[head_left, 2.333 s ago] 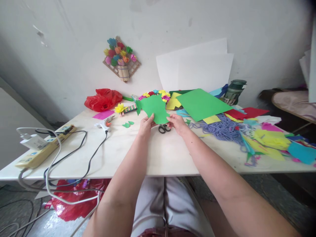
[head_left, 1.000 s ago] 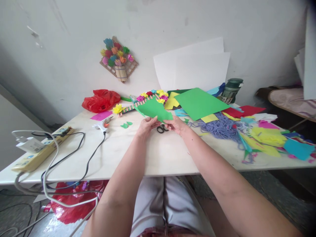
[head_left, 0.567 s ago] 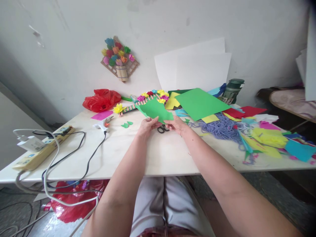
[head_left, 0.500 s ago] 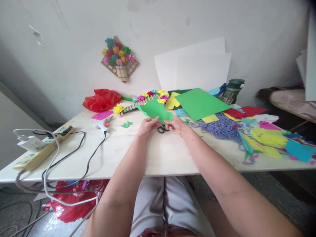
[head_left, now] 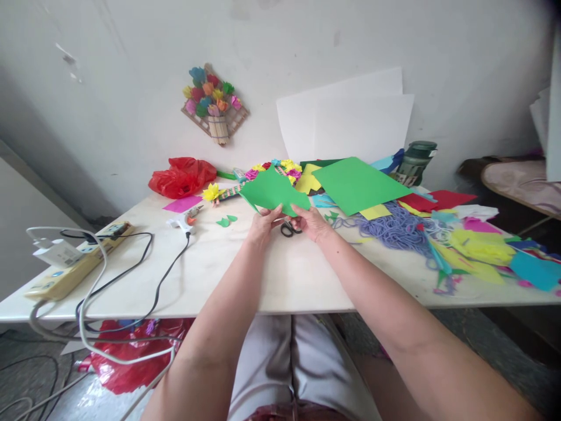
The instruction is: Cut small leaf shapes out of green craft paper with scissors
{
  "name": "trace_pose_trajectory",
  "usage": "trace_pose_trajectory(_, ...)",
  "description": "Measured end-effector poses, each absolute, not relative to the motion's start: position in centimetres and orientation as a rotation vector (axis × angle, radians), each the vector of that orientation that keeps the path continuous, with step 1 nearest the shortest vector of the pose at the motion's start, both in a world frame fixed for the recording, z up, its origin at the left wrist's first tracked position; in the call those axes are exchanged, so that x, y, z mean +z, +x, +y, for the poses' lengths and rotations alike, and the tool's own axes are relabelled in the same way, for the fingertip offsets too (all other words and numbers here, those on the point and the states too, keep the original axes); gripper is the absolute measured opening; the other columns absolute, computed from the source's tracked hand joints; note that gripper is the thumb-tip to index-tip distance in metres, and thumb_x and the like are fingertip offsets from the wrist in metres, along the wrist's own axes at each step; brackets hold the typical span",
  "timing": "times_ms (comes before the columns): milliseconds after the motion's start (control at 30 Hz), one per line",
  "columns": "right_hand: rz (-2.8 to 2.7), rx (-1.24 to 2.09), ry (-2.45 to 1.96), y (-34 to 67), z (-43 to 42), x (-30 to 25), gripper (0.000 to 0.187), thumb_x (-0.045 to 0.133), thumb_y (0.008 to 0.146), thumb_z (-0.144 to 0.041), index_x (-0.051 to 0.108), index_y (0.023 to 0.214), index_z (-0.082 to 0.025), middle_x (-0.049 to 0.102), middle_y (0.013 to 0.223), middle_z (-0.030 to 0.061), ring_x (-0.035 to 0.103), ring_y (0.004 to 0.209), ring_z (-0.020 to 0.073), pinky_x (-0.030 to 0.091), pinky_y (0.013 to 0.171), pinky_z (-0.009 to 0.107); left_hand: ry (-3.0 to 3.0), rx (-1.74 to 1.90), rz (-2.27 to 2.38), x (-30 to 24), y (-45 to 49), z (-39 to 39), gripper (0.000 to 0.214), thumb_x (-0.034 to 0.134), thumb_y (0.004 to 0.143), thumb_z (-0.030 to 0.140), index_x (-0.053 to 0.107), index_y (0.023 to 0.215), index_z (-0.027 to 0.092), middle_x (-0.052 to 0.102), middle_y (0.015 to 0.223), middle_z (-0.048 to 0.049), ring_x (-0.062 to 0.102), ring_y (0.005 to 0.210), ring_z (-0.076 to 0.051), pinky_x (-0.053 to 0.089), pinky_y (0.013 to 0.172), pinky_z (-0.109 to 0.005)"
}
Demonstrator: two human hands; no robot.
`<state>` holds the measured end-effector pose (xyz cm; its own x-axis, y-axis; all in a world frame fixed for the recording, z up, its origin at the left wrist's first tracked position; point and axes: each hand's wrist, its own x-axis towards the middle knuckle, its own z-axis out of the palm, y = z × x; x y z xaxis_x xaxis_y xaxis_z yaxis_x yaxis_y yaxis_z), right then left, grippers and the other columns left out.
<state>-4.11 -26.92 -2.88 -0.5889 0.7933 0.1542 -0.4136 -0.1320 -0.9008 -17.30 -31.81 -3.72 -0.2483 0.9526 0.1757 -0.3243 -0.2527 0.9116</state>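
Observation:
Both of my hands grip the near edge of a cut piece of green paper (head_left: 274,190), raised above the table. My left hand (head_left: 268,221) pinches it with the thumb on top. Close beside it, my right hand (head_left: 309,222) pinches the same edge. Black-handled scissors (head_left: 287,229) lie below and between the hands, their blades hidden. Behind the paper is a striped strip with paper flowers (head_left: 287,168), partly covered. Small green paper leaves (head_left: 227,221) lie left of my left hand. A larger green sheet (head_left: 362,186) rests to the right.
A glue gun (head_left: 186,221) with its cord and a power strip (head_left: 79,263) are at the left. Purple yarn (head_left: 390,228) and coloured paper scraps (head_left: 480,248) spread over the right side. A red plastic bag (head_left: 182,177) and a dark bottle (head_left: 415,162) stand at the back.
The green paper has tilted so that more of its face shows, and its notched near edge has shifted. Both hands still hold it, with the scissor handles now more visible between them.

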Motion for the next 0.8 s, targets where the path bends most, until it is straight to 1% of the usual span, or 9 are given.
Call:
trace_pose_trajectory(100, -1.260, 1.786, -0.531, -4.2, -26.6, -3.2, 0.031, 0.076, 0.053, -0.032, 0.058, 0.072, -0.014, 0.059, 0.050, -0.0009, 0.045, 0.037, 0.0070, 0.031, 0.034, 0.020, 1.033, 1.624, 0.989, -3.5, -17.0, -32.1, 0.032, 0.073, 0.058, 0.039, 0.060, 0.070, 0.012, 0.066, 0.068, -0.0059, 0.063, 0.071, -0.017, 0.046, 0.076, -0.033)
trace_pose_trajectory(233, -1.178, 1.676, -0.589, -3.5, -25.7, -3.1, 0.026, 0.075, 0.052, -0.027, 0.055, 0.063, -0.015, 0.056, 0.047, -0.0013, 0.043, 0.035, 0.0063, 0.028, 0.032, 0.020, 1.061, 1.494, 0.905, -3.5, -17.4, -32.4, 0.032, 0.075, 0.057, 0.028, 0.057, 0.079, 0.013, 0.067, 0.085, -0.0092, 0.063, 0.086, -0.022, 0.046, 0.078, -0.034)
trace_pose_trajectory(333, -1.196, 1.614, -0.620, -2.8, -25.3, -2.8, 0.024, 0.073, 0.053, -0.025, 0.053, 0.062, -0.016, 0.054, 0.045, -0.0019, 0.044, 0.037, 0.0066, 0.026, 0.032, 0.019, 0.911, 1.574, 0.900, -3.5, -18.3, -32.1, 0.036, 0.074, 0.056, 0.024, 0.055, 0.084, 0.015, 0.067, 0.087, -0.0082, 0.064, 0.081, -0.020, 0.048, 0.076, -0.033)
trace_pose_trajectory(367, -1.214, 1.599, -0.630, -2.6, -25.2, -2.7, 0.024, 0.073, 0.053, -0.025, 0.052, 0.061, -0.016, 0.053, 0.045, -0.0021, 0.044, 0.038, 0.0068, 0.026, 0.032, 0.019, 0.834, 1.626, 0.916, -3.5, -18.7, -32.0, 0.033, 0.072, 0.058, 0.027, 0.055, 0.083, 0.015, 0.067, 0.084, -0.0075, 0.065, 0.079, -0.019, 0.048, 0.075, -0.032)
trace_pose_trajectory(433, -1.257, 1.576, -0.641, -2.4, -25.1, -2.5, 0.025, 0.073, 0.053, -0.027, 0.052, 0.062, -0.017, 0.053, 0.045, -0.0025, 0.044, 0.038, 0.0071, 0.025, 0.032, 0.019, 0.678, 1.745, 0.966, -3.3, -19.6, -31.7, 0.031, 0.062, 0.066, 0.042, 0.054, 0.079, 0.016, 0.065, 0.071, -0.0054, 0.064, 0.070, -0.017, 0.049, 0.070, -0.030)
trace_pose_trajectory(533, -1.335, 1.534, -0.643, -2.1, -24.9, -2.5, 0.027, 0.074, 0.053, -0.029, 0.053, 0.063, -0.017, 0.053, 0.044, -0.0032, 0.042, 0.036, 0.0065, 0.024, 0.031, 0.019, 0.558, 1.879, 0.965, -3.1, -20.7, -31.6, 0.046, 0.046, 0.068, 0.063, 0.053, 0.070, 0.018, 0.057, 0.053, -0.0016, 0.062, 0.059, -0.016, 0.049, 0.063, -0.028)
trace_pose_trajectory(600, -1.389, 1.500, -0.661, -2.0, -24.7, -2.6, 0.027, 0.074, 0.053, -0.030, 0.051, 0.061, -0.017, 0.052, 0.042, -0.0034, 0.040, 0.033, 0.0060, 0.023, 0.030, 0.019, 0.565, 1.882, 0.999, -3.0, -20.9, -31.6, 0.044, 0.051, 0.065, 0.061, 0.054, 0.069, 0.017, 0.055, 0.051, -0.0006, 0.060, 0.056, -0.016, 0.049, 0.060, -0.029)
trace_pose_trajectory(700, -1.398, 1.456, -0.711, -1.7, -24.4, -2.5, 0.028, 0.074, 0.055, -0.030, 0.049, 0.058, -0.018, 0.049, 0.038, -0.0042, 0.036, 0.030, 0.0049, 0.022, 0.029, 0.020, 0.676, 1.865, 1.087, -3.1, -20.7, -31.7, 0.034, 0.067, 0.057, 0.045, 0.055, 0.067, 0.016, 0.056, 0.051, 0.0016, 0.057, 0.052, -0.014, 0.049, 0.059, -0.028)
trace_pose_trajectory(800, -1.292, 1.460, -0.708, -1.5, -24.3, -2.3, 0.031, 0.073, 0.057, -0.031, 0.045, 0.057, -0.019, 0.048, 0.039, -0.0056, 0.033, 0.030, 0.0038, 0.023, 0.030, 0.019, 0.817, 1.840, 1.093, -3.4, -20.2, -31.8, 0.034, 0.073, 0.053, 0.040, 0.051, 0.060, 0.015, 0.053, 0.049, 0.0035, 0.054, 0.048, -0.011, 0.049, 0.059, -0.028)
